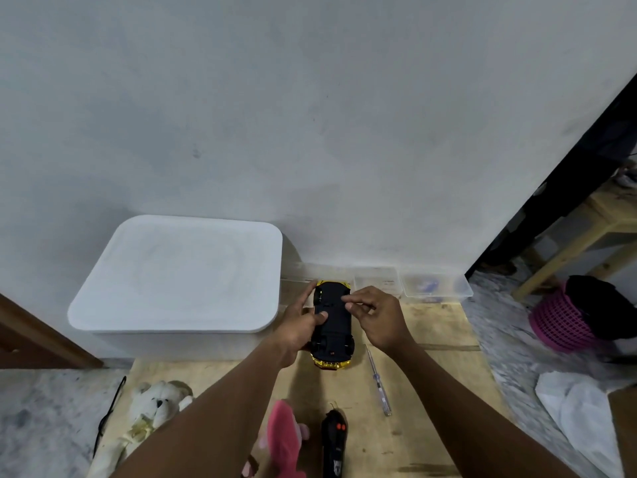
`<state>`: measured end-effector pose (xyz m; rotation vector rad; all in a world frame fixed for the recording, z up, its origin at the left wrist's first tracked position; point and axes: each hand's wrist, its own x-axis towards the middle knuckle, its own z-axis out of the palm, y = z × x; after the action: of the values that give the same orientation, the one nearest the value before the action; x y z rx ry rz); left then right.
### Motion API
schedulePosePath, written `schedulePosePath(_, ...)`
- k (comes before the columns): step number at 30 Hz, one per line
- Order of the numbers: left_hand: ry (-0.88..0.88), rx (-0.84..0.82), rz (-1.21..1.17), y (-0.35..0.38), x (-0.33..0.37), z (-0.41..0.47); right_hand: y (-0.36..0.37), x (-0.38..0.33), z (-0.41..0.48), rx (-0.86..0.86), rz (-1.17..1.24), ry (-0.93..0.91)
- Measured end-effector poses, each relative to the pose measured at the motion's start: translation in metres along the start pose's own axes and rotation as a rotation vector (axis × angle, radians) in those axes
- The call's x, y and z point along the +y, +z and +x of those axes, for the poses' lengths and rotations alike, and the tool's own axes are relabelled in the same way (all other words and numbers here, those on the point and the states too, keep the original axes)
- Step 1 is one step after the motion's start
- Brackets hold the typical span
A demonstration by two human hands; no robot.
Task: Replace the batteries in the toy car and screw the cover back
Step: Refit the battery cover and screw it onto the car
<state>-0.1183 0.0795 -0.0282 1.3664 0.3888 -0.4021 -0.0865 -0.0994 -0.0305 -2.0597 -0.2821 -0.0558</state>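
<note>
A gold toy car (332, 331) is turned upside down above the wooden board, its black underside facing up. My left hand (299, 326) grips the car from the left, thumb lying across the underside. My right hand (374, 317) hovers over the car's right side with fingertips pinched together on the underside; whatever they pinch is too small to make out. A clear-handled screwdriver (378, 381) lies on the board just right of the car.
A large white lidded box (179, 274) stands to the left against the wall. Clear plastic containers (432, 286) line the wall behind the car. A black remote control (333, 443), pink plush (284, 439) and white plush (155, 405) lie near me. A pink basket (565, 320) sits right.
</note>
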Motion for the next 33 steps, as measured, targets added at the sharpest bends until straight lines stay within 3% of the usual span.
schedulePosePath(5,0.071,-0.055,0.121,0.006,0.000,-0.001,0.003,-0.003,0.001,0.048,-0.051,0.056)
schedulePosePath(18,0.055,-0.097,0.244,0.009,0.003,0.003,-0.001,-0.009,0.009,-0.166,-0.294,0.076)
schedulePosePath(26,0.055,-0.110,0.294,0.008,0.004,0.001,0.004,-0.020,0.008,-0.169,-0.487,0.083)
schedulePosePath(33,0.061,-0.113,0.257,0.007,0.009,-0.005,-0.003,-0.031,0.015,-0.150,-0.371,0.191)
